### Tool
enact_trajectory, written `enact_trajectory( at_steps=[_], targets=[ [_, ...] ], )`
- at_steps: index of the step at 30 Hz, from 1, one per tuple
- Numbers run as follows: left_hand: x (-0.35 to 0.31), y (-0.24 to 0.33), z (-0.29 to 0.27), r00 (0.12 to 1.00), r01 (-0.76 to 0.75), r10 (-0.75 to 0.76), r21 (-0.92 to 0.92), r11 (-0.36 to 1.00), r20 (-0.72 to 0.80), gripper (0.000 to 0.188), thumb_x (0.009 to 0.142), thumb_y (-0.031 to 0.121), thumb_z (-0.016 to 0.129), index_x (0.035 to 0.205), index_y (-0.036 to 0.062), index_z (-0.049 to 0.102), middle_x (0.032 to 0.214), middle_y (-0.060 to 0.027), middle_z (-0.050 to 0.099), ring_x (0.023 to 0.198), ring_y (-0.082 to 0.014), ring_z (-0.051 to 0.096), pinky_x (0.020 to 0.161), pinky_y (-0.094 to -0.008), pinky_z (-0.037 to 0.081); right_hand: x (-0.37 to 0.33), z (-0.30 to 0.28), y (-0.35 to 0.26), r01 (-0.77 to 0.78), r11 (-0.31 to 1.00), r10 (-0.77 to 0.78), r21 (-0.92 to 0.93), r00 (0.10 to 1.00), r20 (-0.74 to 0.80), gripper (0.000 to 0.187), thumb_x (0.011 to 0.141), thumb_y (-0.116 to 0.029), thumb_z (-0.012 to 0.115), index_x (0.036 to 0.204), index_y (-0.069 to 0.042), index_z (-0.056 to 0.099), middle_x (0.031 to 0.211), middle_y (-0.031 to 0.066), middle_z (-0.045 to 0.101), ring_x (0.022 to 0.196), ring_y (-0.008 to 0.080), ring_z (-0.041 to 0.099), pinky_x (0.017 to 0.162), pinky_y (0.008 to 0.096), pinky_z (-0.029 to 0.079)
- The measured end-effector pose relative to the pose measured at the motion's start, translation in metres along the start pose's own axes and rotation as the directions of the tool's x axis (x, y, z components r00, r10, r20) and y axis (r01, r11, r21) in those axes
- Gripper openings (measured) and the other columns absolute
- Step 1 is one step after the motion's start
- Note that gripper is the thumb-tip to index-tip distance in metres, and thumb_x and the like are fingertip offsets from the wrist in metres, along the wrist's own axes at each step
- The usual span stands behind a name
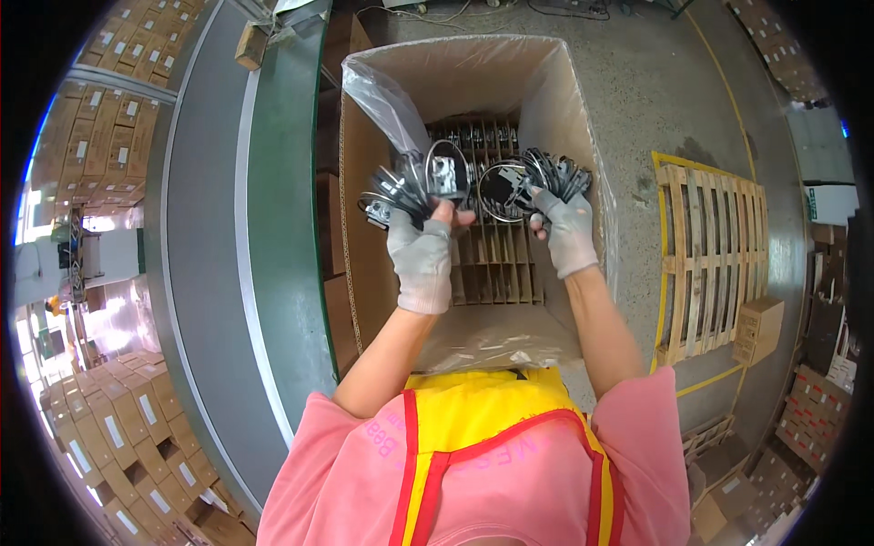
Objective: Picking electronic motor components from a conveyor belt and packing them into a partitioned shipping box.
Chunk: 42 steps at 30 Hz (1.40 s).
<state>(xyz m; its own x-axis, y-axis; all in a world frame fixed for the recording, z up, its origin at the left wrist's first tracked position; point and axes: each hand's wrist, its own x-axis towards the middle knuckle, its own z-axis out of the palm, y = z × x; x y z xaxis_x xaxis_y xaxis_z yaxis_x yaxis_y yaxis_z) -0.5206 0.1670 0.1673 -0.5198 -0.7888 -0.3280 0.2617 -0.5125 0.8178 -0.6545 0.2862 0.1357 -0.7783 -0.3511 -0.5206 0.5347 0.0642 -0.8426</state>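
Between box walls [482, 86], over dividers [493, 264], my left hand [422, 255] clasps one ring bunch [398, 189], my right hand [571, 235] another bunch [557, 171]. Both lie roughly crosswise.

A carton [473, 73] occupies the frame's upper centre, a divider grid [494, 266] inside it. Above the grid, the left hand [421, 255] holds a ring bundle [398, 191], the right hand [572, 238] a second bundle [557, 175]. Left of the carton runs a platform [211, 227]; at the frame's right, a pallet [675, 266] lies on the floor [628, 100].
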Motion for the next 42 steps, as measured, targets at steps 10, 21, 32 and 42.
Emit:
enact_trajectory(
  at_steps=[10,21,32,42],
  targets=[
    [0.050,0.011,0.029,0.993,-0.022,0.021,0.006,1.000,0.118,0.020,0.088,0.002,0.062,0.107,0.0016,0.055,0.094,-0.0051,0.062,0.074,-0.0127,0.059,0.069,-0.0265,0.050,-0.049,0.020,-0.029,0.220,0.975,-0.219,0.013,0.962,0.165,0.013,0.082,-0.013,0.072,0.085,-0.006,0.062,0.071,0.0008,0.061,0.048,0.0089,0.054,0.040,0.0188,0.039],
    [0.026,-0.007,0.045,0.997,-0.070,0.071,0.062,0.996,-0.015,0.013,0.092,0.010,0.058,0.097,-0.0001,0.052,0.092,-0.0068,0.061,0.084,-0.0122,0.055,0.079,-0.0280,0.046,-0.018,0.038,-0.016,0.725,0.643,-0.748,-0.248,0.664,-0.001,0.021,0.083,-0.012,0.073,0.097,0.000,0.063,0.081,0.0005,0.064,0.066,0.0100,0.056,0.062,0.0256,0.046],
    [0.025,-0.028,0.035,0.920,-0.316,0.364,0.275,0.908,-0.144,0.032,0.096,0.018,0.055,0.113,-0.0064,0.043,0.089,-0.0128,0.061,0.076,-0.0180,0.058,0.072,-0.0333,0.049,-0.013,0.046,0.002,0.671,0.637,-0.731,-0.380,0.682,-0.023,0.024,0.087,-0.014,0.069,0.103,0.001,0.060,0.081,0.0026,0.065,0.065,0.0113,0.056,0.060,0.0269,0.046],
    [0.022,-0.016,0.037,0.993,-0.113,0.110,0.072,0.991,0.041,0.016,0.096,0.011,0.054,0.107,-0.0004,0.049,0.092,-0.0054,0.059,0.082,-0.0104,0.055,0.077,-0.0257,0.046,-0.007,0.048,0.008,0.613,0.651,-0.695,-0.448,0.719,-0.025,0.021,0.089,-0.012,0.065,0.104,0.002,0.060,0.086,0.0078,0.066,0.077,0.0184,0.060,0.073,0.0319,0.048]
  ],
)
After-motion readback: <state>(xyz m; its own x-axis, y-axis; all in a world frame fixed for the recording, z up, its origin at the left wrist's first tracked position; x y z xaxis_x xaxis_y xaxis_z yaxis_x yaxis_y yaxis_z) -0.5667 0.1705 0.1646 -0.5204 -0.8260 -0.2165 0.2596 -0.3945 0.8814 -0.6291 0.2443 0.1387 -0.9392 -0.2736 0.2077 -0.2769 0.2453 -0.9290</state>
